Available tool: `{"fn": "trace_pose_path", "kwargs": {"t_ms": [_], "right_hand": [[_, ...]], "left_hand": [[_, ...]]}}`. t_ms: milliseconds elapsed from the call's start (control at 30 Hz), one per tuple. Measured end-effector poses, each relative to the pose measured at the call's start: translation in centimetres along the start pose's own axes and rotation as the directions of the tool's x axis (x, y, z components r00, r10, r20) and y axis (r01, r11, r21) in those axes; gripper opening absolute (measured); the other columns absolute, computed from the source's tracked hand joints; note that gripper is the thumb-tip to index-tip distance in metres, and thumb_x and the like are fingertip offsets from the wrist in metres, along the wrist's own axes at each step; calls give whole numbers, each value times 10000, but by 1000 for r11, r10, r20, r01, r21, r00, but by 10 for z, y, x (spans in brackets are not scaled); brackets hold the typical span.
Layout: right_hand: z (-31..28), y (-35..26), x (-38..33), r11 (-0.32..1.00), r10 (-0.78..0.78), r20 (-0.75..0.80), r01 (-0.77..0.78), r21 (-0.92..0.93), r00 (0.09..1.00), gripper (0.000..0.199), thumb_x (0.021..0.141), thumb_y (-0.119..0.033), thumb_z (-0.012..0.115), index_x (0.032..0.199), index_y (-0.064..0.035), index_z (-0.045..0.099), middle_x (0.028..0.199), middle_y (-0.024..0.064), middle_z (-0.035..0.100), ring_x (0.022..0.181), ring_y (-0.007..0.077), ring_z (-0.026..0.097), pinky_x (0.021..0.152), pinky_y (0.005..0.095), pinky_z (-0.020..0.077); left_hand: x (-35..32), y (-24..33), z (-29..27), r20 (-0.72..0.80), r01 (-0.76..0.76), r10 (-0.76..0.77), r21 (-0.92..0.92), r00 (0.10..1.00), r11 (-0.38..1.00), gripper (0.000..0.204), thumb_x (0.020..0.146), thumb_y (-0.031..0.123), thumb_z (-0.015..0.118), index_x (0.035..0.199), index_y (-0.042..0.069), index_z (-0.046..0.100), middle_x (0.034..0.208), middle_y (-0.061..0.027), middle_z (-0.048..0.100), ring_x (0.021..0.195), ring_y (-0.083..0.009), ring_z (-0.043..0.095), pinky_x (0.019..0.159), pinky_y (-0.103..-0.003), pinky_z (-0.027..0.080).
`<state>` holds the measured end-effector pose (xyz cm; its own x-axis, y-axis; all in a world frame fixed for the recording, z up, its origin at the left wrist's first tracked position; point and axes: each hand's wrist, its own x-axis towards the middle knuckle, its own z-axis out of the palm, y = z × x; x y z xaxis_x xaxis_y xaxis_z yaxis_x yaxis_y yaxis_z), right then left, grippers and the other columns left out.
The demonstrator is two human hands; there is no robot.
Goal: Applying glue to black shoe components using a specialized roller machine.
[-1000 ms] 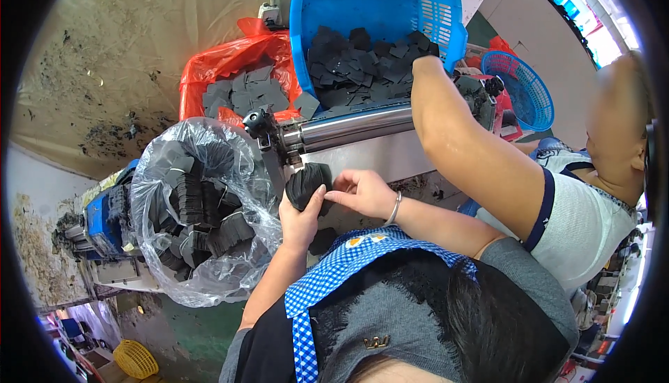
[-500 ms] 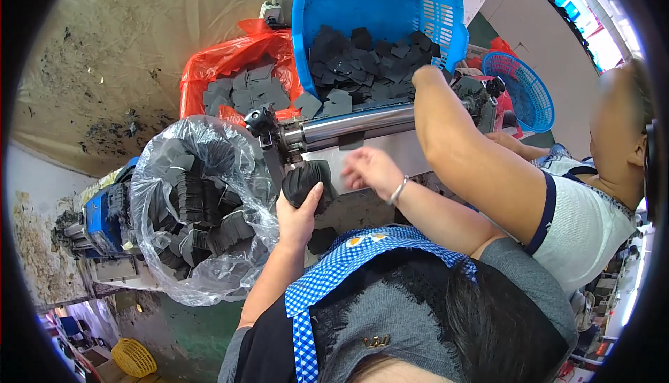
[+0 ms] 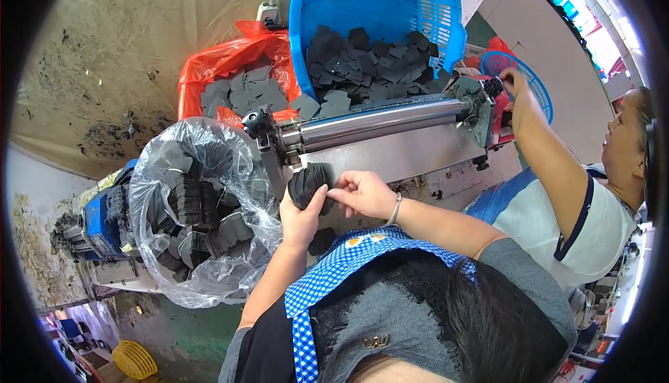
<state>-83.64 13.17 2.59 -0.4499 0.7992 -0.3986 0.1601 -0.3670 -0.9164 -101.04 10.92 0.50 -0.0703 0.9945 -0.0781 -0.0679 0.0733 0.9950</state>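
Note:
A thick stack of thin black sheet pieces [image 3: 306, 186] is gripped in my left hand [image 3: 300, 221], its thumb pressed along the near side. My right hand [image 3: 368, 196], with a silver bangle at the wrist, comes in from the right. Its thumb and fingertips are pinched together at the stack's right edge; exactly how many pieces lie between them is hidden. Just beyond both hands is a machine with a shiny metal roller [image 3: 383, 124] above a smooth metal plate [image 3: 397, 156].
Left of my hands, a clear plastic bag [image 3: 157, 243] holds stacked black pieces. Behind the roller stand a blue basket [image 3: 376, 0] of loose dark pieces and a red bag [image 3: 198, 69] of grey ones. A co-worker's arm [image 3: 550, 142] reaches past the machine's right end, by a round blue basket [image 3: 540, 94].
My right hand has moved left and down from above the plate to the stack, its fingers closing. The co-worker's arm has swung right, off the roller. A dark piece under the roller no longer shows.

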Motion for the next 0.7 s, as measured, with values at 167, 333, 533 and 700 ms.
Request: {"fn": "trace_pose_path", "kwargs": {"t_ms": [167, 333, 533, 700], "right_hand": [[-17, -1, 7, 918, 261, -446, -77, 389, 856, 200, 911, -198, 509, 854, -7, 529, 633, 80, 595, 463, 130, 567, 407, 231, 441], [-4, 7, 2, 999, -27, -16, 27, 37, 1000, 164, 880, -173, 568, 842, -16, 544, 692, 79, 626, 504, 117, 590, 432, 206, 442], [-24, -1, 10, 910, 305, -407, -137, 391, 861, 188, 894, -201, 547, 842, -21, 545, 653, 78, 603, 479, 125, 572, 415, 223, 445], [-18, 3, 7, 992, 17, -188, 7, 123, 982, 203, 877, -208, 583, 860, -10, 547, 717, 67, 617, 511, 106, 580, 443, 204, 450]], "left_hand": [[4, -2, -7, 0, 119, -123, -248, 992, 962, 251, 788, 91, 681, 997, -4, 580, 890, -34, 619, 778, -107, 574, 711, -251, 471], [1, -5, 3, -28, -27, 27, 7, 999, 1000, 272, 787, 111, 686, 1009, -7, 582, 899, -41, 623, 803, -111, 572, 742, -255, 467], [4, 1, -5, 38, 126, -120, -267, 992, 956, 238, 789, 84, 677, 984, -9, 577, 859, -45, 615, 730, -102, 568, 659, -247, 473], [4, 0, 1, -60, 0, -5, -88, 998, 996, 232, 796, 99, 675, 983, 2, 579, 863, -27, 606, 754, -92, 552, 687, -242, 463]]}}
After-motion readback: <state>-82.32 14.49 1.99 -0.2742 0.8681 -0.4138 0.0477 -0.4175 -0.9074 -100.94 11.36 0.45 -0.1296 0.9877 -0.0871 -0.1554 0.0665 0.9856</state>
